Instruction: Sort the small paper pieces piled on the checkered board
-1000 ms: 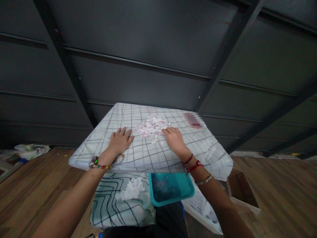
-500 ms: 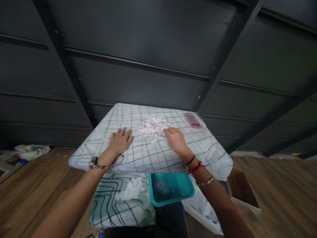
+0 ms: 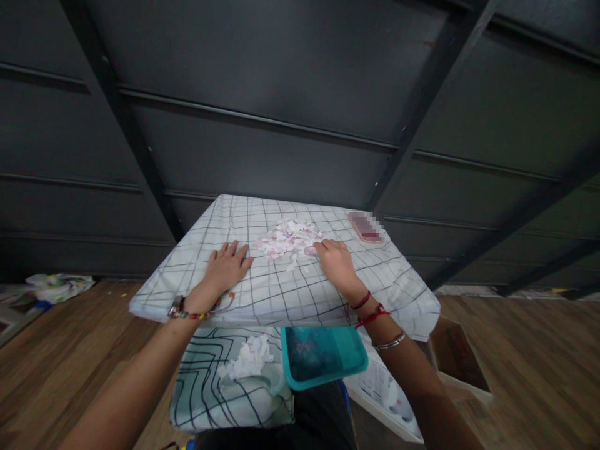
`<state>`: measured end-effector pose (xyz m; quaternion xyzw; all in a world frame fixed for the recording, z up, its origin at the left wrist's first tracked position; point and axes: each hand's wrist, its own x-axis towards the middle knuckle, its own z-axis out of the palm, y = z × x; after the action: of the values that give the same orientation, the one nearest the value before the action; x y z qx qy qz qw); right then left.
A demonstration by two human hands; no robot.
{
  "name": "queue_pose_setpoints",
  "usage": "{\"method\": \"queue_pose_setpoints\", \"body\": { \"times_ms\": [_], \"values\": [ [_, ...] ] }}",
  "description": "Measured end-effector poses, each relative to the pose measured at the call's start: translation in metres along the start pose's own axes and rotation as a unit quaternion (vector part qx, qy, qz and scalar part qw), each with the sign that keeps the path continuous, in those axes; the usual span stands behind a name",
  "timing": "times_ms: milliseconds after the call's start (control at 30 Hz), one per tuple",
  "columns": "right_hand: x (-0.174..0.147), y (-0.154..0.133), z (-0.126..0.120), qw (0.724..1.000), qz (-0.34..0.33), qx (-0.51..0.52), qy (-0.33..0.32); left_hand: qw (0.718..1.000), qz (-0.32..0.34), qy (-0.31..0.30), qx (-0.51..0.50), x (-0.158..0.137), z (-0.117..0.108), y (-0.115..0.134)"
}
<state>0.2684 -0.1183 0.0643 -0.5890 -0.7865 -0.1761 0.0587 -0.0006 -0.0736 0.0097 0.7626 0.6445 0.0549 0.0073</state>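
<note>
My left hand (image 3: 227, 264) lies flat on the white checked cloth (image 3: 272, 294) with its fingers spread, just left of a loose heap of small white and pink paper-like scraps (image 3: 290, 239). At the heap's right edge, my right hand (image 3: 336, 262) has its fingers curled together. By its fingertips is a small pinkish oval piece (image 3: 310, 250), which the fingers appear to pinch; what it is cannot be made out. A few loose scraps lie on the cloth in front of the heap.
A phone (image 3: 365, 227) lies at the back right of the table. Below the front edge are a teal tray (image 3: 349, 353) and a second white scrap pile (image 3: 253, 357) on green cloth (image 3: 201, 381). An open box (image 3: 462, 359) stands on the floor at right; a dark panelled wall (image 3: 281, 156) rises behind.
My right hand has shifted slightly right, and the pinkish piece at its fingertips has moved with it. My left hand stays in place.
</note>
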Motion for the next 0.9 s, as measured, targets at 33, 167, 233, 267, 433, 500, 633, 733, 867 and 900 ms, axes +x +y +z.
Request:
{"method": "queue_pose_setpoints", "body": {
  "times_ms": [33, 167, 233, 267, 433, 500, 633, 733, 867, 900],
  "values": [
    [0.0003, -0.0013, 0.0003, 1.0, -0.005, 0.001, 0.003, 1.0, 0.0, -0.001, -0.001, -0.0002, -0.0004, 0.0002],
    [0.0021, -0.0076, 0.0033, 1.0, -0.027, 0.009, 0.011, 1.0, 0.0, -0.001, -0.001, -0.0019, -0.0026, 0.0013],
    [0.0021, -0.0092, 0.0046, 0.999, -0.03, 0.014, 0.009, 1.0, 0.0, -0.001, -0.002, -0.0026, -0.0036, 0.0018],
    [0.0017, -0.0094, 0.0049, 0.999, -0.029, 0.017, 0.007, 1.0, 0.0, -0.002, -0.002, -0.0028, -0.0039, 0.002],
    [-0.0017, -0.0065, 0.0035, 0.999, -0.036, 0.031, -0.006, 1.0, -0.002, -0.004, -0.004, -0.0026, -0.0041, 0.0023],
    [-0.0019, -0.0054, 0.0026, 0.999, -0.033, 0.029, 0.0, 1.0, -0.003, -0.004, -0.004, -0.0025, -0.0038, 0.0024],
    [-0.0004, -0.0057, 0.0029, 1.0, -0.017, 0.02, 0.006, 1.0, -0.003, 0.0, -0.001, -0.003, -0.0038, 0.0026],
    [-0.0004, -0.0069, 0.0042, 0.999, -0.024, 0.029, -0.006, 1.0, -0.003, 0.0, -0.002, -0.0032, -0.004, 0.0026],
    [-0.001, -0.0071, 0.0038, 0.998, -0.031, 0.046, -0.004, 1.0, -0.003, 0.0, -0.004, -0.0026, -0.0035, 0.0022],
    [-0.0008, -0.0069, 0.0035, 0.999, -0.028, 0.045, 0.0, 1.0, -0.003, -0.002, -0.005, -0.0024, -0.0033, 0.002]
  ]
}}
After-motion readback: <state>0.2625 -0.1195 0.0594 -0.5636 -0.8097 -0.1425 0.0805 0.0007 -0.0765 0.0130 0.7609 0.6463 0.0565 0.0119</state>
